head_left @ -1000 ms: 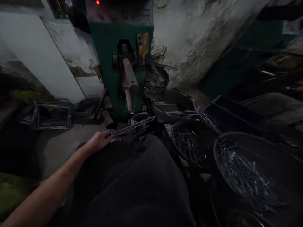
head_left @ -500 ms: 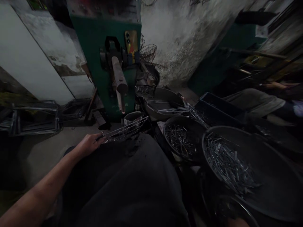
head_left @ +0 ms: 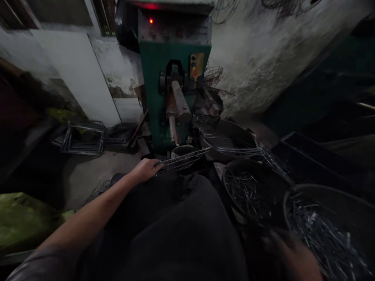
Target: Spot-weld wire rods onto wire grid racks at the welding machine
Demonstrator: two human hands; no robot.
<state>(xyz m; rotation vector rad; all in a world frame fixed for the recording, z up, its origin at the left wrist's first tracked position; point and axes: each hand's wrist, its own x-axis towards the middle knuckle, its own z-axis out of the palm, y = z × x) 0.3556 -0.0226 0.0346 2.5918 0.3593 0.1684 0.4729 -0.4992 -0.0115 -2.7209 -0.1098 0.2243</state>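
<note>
My left hand (head_left: 145, 170) grips the near end of a flat wire rack (head_left: 183, 159) that lies across my dark-trousered knee and points toward the green machine (head_left: 172, 78). The machine's metal arm (head_left: 180, 103) hangs just above the far end of the rack. My right hand (head_left: 293, 257) shows only as a dark blur at the lower right, next to a round tub of short metal wire pieces (head_left: 325, 230); its fingers cannot be made out.
A second tub of wire pieces (head_left: 249, 187) and a grey basin with wire rods (head_left: 228, 136) stand to my right. Finished wire frames (head_left: 84, 136) are stacked on the floor at the left. A dark crate (head_left: 307, 152) sits further right.
The view has swung back to the left and up. My left hand keeps its hold on the rack. My right hand has come into view at the lower right, blurred.
</note>
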